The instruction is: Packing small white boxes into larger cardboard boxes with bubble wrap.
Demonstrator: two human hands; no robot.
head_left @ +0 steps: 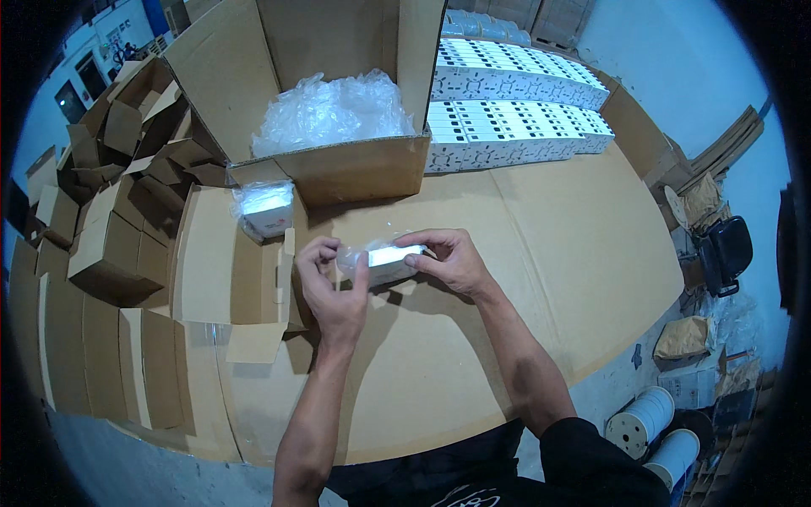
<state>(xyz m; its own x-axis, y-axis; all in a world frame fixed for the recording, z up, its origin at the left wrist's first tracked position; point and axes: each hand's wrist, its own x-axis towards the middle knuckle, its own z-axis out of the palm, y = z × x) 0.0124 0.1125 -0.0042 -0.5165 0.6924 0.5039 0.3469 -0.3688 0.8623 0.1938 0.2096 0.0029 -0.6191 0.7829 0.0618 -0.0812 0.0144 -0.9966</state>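
Observation:
A small white box (391, 264) is between my hands, just above the cardboard-covered table. My right hand (456, 264) is closed on its right end, thumb in front and fingers over the top. Crinkled clear plastic wrap (347, 258) covers the left end. My left hand (332, 291) pinches that plastic, its thumb raised against the box and its fingers curled behind. Left of my hands, an open cardboard carton (256, 279) lies with its flaps out, and a white box in clear plastic (266, 209) rests at its far end.
A tall carton (363, 169) full of crumpled clear plastic (338, 110) stands behind. Stacked rows of white boxes (515, 135) fill the back right. Several open brown cartons (118, 253) crowd the left. Cable spools (642, 422) and a black chair (725, 253) are off the table's right side.

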